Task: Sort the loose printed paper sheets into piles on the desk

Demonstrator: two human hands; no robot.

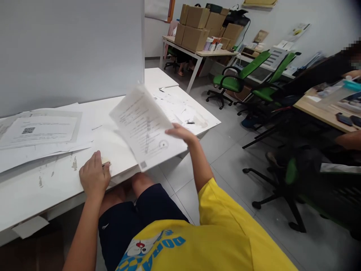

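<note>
At the edge of the white table (pixel 105 119), my right hand (pixel 182 132) pinches the side of a printed document (pixel 141 128). The document is held tilted above the tabletop; it bears lines of text, a round stamp and a small square code in its lower corner, and its upper part is blurred. My left hand (pixel 94 174) rests on the table's front edge, fingers together and curled round a small pale yellow thing (pixel 105 161) with a dark edge, mostly hidden. Left of it lies a pile of papers (pixel 47 130), the upper sheet showing a QR code.
A white panel (pixel 70 49) stands along the table's back. Paper scraps (pixel 180 109) lie at the table's right end. Green chairs (pixel 232 81), a table with cardboard boxes (pixel 194 30), and another person's arm (pixel 348 141) beside a wooden desk (pixel 318 105) are to the right.
</note>
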